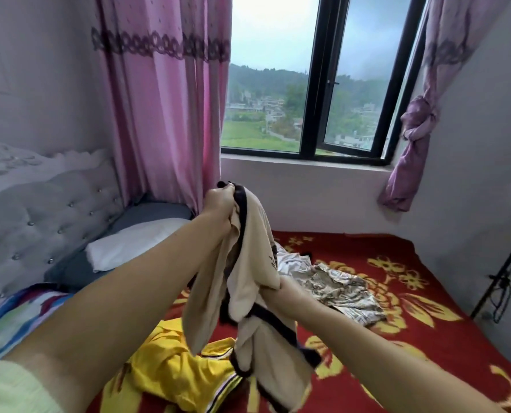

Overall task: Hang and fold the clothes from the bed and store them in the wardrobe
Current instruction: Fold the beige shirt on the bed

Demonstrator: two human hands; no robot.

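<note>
The left hand (218, 198) was raised above the bed, its fingers clenched round the dark-trimmed top edge of a beige fabric garment with black banding (248, 263). The right hand (281, 289) gripped the same garment lower down, near its middle, so the cloth hung bunched and twisted between the 2 hands, its loose end drooping toward the red blanket with yellow flowers (397, 293) that covered the bed.

Beneath it lay a crumpled yellow garment with striped trim (164, 362), and just beyond the right hand a patterned beige-and-white garment (337, 287) was spread on the blanket. No wardrobe or hanger was in view.

The step in hand appeared to be opening the beige garment out. Doing it well probably called for finding 2 matching corners or shoulder seams, holding them level and apart, and giving a shake so the twist dropped out before any fold.
</note>
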